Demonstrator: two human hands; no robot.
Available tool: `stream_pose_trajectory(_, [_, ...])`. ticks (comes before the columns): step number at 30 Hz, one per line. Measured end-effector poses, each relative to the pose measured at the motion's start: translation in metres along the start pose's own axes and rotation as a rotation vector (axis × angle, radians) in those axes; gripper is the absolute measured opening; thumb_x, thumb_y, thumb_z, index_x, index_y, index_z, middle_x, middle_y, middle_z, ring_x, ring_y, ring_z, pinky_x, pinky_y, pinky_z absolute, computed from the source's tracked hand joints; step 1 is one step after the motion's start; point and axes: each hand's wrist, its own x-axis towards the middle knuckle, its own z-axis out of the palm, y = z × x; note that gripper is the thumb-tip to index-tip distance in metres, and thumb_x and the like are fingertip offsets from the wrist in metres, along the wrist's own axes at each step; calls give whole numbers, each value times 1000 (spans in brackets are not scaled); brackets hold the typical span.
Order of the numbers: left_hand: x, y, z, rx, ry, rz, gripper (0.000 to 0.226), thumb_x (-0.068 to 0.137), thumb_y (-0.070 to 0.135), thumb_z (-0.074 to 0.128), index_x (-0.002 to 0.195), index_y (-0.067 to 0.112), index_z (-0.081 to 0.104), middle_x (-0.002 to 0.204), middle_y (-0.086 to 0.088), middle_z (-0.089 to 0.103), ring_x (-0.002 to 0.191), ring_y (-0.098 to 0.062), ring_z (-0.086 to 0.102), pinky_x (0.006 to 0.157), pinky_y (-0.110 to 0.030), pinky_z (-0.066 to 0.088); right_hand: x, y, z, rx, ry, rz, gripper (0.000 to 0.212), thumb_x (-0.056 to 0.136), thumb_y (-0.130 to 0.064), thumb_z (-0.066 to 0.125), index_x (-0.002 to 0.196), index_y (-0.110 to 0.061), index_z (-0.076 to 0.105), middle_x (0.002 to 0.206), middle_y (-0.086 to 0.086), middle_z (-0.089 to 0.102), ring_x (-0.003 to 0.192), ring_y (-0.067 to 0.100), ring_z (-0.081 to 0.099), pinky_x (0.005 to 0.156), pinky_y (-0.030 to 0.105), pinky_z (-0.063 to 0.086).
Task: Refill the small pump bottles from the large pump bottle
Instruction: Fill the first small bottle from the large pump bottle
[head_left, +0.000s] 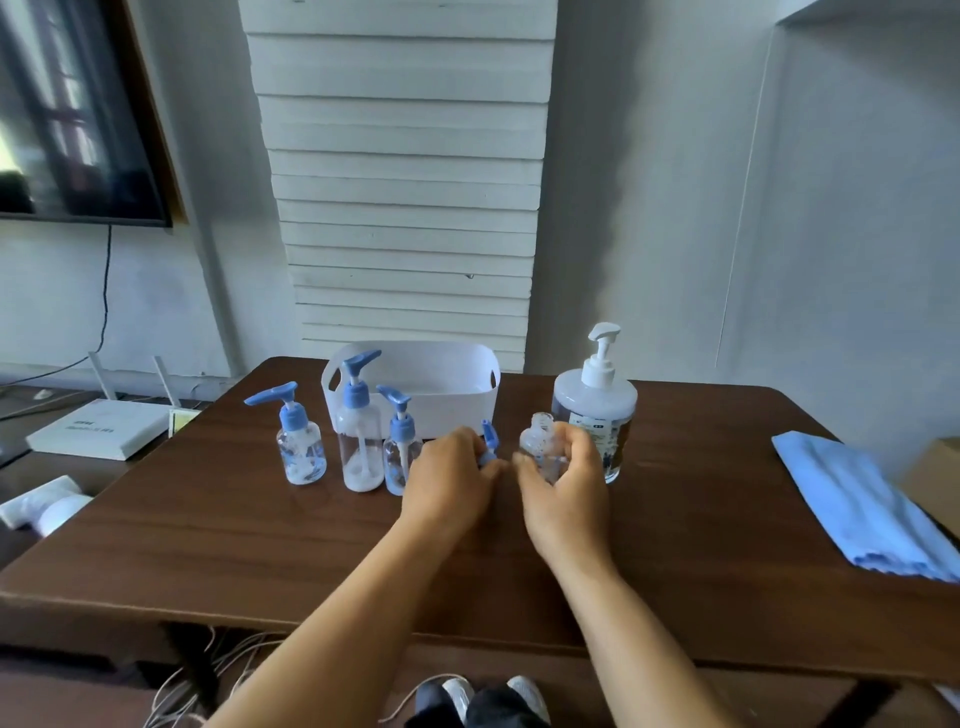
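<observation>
Blue pump head (488, 446), already off its bottle, is pinched in the left hand (451, 475), fingers curled around its collar. Right hand (563, 480) grips the small open bottle (537, 441) around its body, clear plastic, neck bare and pointing up, slightly tilted. Both hands sit near the middle of the tabletop (218, 530), almost touching each other.

Large pump bottle (595, 400) stands upright just behind the right hand, toward the far edge; white spout faces right. Three capped small bottles stand in a row left of the hands: short bottle (300, 441), tall bottle (359, 436), third bottle (400, 449) nearest the left hand. White plastic basket (457, 384) behind them at the far edge. Folded blue cloth (862, 509) lies near the right edge.

Step in hand, as judged: uncapping done, filling not yet begun.

Method note: park the pump head on the tabletop with its dip tube kept off the surface if possible. Bring the open neck directly under the large spout, bottle upright and steady. Press slowly; the neck is narrow, so overshoot would run down the side. Cloth is within reach for drips.
</observation>
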Motion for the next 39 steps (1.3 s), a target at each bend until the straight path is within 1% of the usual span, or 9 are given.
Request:
stream_pose_trajectory(4, [-2,3,0,42,-22,18,21,89,32,56,102,18,65,98,-2,70,90,-18,62,73,-27,46,3,-2,-3,16,-52,18,53,83,-15,70,130,-16,45,103,-13,51,97,4,52,76,10,38])
stream_pose_trajectory(8, [-11,11,-6,-59,1,193,27,91,17,49,114,20,63,106,2,69,96,-14,62,75,-21,42,8,-5,-5,21,-52,8,48,86,-20,68,129,-17,48,105,-12,52,94,2,51,64,0,36])
stream_pose_trajectory(11, [-15,15,-4,-245,-100,227,25,87,15,54,111,20,62,95,5,70,90,-10,64,77,-21,48,9,-9,-4,75,-40,-29,42,89,-25,64,128,-13,52,105,-11,56,97,2,55,68,-2,37])
stream_pose_trajectory(15, [-8,19,1,-388,58,142,10,84,33,63,82,24,59,63,13,56,61,-2,52,53,-9,35,10,-21,-12,122,-4,-102,22,96,-29,51,107,-15,64,87,-14,64,81,-6,58,70,2,41])
stream_pose_trajectory(18, [-4,28,0,-463,77,132,22,83,32,65,102,27,57,76,13,61,72,0,58,59,-10,39,29,-30,-24,76,211,-196,13,97,-28,49,94,-22,60,93,-1,66,84,7,60,73,16,45])
stream_pose_trajectory(21, [0,40,-2,-513,59,160,33,82,29,68,110,33,51,90,16,61,78,8,58,66,-7,44,63,-44,-36,127,332,-185,19,96,-26,50,112,-19,59,115,0,59,97,10,57,71,4,40])
stream_pose_trajectory(24, [9,45,1,-504,48,181,36,82,30,68,116,30,56,103,9,63,94,-4,59,85,-24,50,92,-58,-44,98,267,-37,28,98,-33,45,116,-19,61,100,-11,56,90,3,51,76,13,36])
stream_pose_trajectory(28, [18,50,4,-486,19,210,37,79,37,65,116,33,60,106,6,66,96,-8,62,89,-37,51,111,-57,-43,85,141,51,29,90,-34,57,65,-20,62,62,-12,59,58,1,53,61,22,41])
stream_pose_trajectory(39, [31,52,-4,-451,38,200,33,85,30,65,117,31,60,107,3,64,95,-11,60,82,-25,45,113,-54,-37,26,122,25,22,86,-35,64,76,-18,55,68,-10,56,62,3,50,54,18,40])
